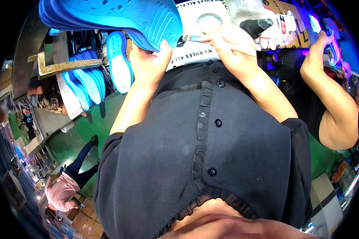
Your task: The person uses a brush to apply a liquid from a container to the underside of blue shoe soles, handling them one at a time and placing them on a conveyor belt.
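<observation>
My left hand (149, 65) grips the heel end of a large blue foam shoe sole (151, 24), thumb on the edge and the other fingers hidden beneath it. The sole has small holes toward its far end and grooves at the heel. Between the closed fingers of my right hand (235, 49) is a small brush (193, 38) with a metal collar. Its dark bristles meet the heel's right edge, beside my left thumb. Just past the brush, a round shallow dish (210, 23) rests on the white printed work surface (187, 55).
More blue soles (85, 75) lean on a rack at left, with a single blue sole (119, 61) nearer me. A dark cone-shaped thing (257, 27) and clear plastic (243, 8) lie at far right. A co-worker's arm (327, 83) is close on my right. Another person (66, 187) stands behind, left.
</observation>
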The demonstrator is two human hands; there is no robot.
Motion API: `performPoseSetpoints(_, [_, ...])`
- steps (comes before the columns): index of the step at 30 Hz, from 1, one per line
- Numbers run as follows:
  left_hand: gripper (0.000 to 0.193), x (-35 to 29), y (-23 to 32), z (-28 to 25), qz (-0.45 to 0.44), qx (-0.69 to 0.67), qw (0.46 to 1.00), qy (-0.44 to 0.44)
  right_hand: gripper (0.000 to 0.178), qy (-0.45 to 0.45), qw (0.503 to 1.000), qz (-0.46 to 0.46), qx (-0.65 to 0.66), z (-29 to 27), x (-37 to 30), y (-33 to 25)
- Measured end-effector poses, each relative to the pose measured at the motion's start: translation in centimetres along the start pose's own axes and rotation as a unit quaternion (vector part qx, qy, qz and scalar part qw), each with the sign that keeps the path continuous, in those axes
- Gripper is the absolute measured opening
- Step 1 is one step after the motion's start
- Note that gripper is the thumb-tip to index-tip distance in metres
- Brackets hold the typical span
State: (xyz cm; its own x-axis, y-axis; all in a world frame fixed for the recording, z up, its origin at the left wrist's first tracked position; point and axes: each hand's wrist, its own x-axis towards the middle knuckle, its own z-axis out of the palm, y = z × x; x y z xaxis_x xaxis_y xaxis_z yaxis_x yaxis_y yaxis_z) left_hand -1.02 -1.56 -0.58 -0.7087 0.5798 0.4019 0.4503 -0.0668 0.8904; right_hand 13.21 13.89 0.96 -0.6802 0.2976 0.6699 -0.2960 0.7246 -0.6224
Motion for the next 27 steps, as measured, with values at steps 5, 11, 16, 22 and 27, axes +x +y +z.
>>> performPoseSetpoints(5, [0.026,0.0,-0.4,0.0,0.034,0.035,0.999,0.004,0.012,0.03,0.999,0.021,0.018,0.0,0.1,-0.1])
performPoseSetpoints(11, [0.024,-0.1,-1.0,0.3,0.072,0.068,0.995,0.021,0.011,0.002,0.997,-0.076,-0.022,0.6,0.2,-0.1])
performPoseSetpoints(16, [0.019,0.0,-0.4,0.1,0.079,0.059,0.995,-0.007,0.011,0.053,0.996,0.017,0.063,0.4,-0.3,-0.6])
performPoseSetpoints(22, [0.018,0.0,-1.0,0.5,0.103,0.074,0.992,0.027,0.012,0.011,0.999,-0.036,0.019,0.8,-0.1,-0.5])
performPoseSetpoints(27, [0.018,-0.1,-0.6,0.2,0.086,0.077,0.993,0.002,0.014,0.028,0.999,0.03,0.034,0.0,-0.8,-0.3])
